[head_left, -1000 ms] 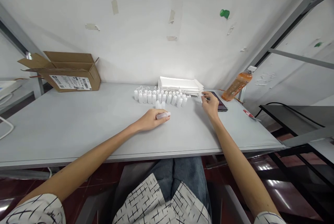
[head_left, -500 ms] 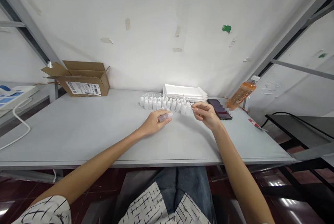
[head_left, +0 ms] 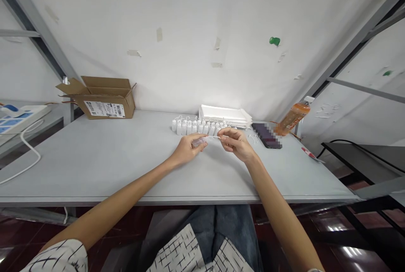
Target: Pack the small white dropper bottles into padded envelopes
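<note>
My left hand (head_left: 187, 148) is closed round a small clear bottle (head_left: 199, 141), held just above the grey table (head_left: 95, 162). My right hand (head_left: 234, 144) pinches a thin white piece (head_left: 215, 137) whose end points at the bottle's mouth; I cannot make out what the piece is. The two hands nearly meet in front of a row of several small white bottles (head_left: 196, 127). Behind that row lies a flat stack of white sheets (head_left: 225, 115).
An open cardboard box (head_left: 103, 98) stands at the back left by the wall. A dark phone (head_left: 267, 135) and a tilted orange drink bottle (head_left: 292, 116) sit at the back right, with a red pen (head_left: 311, 154) near the right edge. A white cable (head_left: 22, 164) hangs left.
My right hand came back from the white stack toward the left hand with the thin white piece. The left hand lifted the bottle slightly. The camera tilted up a little.
</note>
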A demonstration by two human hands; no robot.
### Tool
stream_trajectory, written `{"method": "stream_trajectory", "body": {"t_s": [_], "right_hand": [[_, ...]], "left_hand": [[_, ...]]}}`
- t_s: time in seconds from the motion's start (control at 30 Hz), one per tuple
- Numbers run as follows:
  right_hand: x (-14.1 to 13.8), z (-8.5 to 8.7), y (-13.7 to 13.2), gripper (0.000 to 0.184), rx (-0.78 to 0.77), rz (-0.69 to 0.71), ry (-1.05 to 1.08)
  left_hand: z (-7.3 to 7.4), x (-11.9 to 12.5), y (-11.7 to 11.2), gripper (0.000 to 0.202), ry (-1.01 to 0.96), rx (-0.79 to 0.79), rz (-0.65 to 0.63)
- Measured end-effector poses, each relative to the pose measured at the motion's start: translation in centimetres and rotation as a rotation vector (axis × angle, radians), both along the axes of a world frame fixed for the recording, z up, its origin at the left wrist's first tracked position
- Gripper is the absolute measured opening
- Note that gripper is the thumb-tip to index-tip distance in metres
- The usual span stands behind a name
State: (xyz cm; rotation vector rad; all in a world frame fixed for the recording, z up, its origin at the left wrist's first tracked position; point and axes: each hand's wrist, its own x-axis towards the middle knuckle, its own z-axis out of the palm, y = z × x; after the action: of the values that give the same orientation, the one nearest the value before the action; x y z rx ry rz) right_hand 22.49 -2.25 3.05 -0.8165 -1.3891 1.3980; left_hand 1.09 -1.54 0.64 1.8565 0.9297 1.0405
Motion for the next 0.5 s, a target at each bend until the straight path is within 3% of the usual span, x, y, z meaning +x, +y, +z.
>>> {"method": "stream_trajectory", "body": {"t_s": [0.27, 0.5], "right_hand": [[-0.3, -1.4, 0.3, 0.022, 0.041, 0.022, -0.047], [-0.3, -1.1, 0.1, 0.023, 0.062, -0.016, -0.023]], "left_hand": [[0.3, 0.0, -0.4, 0.048, -0.005, -0.059, -0.029], [0.2, 0.0, -0.5, 0.049, -0.049, -0.095, -0.042]]}}
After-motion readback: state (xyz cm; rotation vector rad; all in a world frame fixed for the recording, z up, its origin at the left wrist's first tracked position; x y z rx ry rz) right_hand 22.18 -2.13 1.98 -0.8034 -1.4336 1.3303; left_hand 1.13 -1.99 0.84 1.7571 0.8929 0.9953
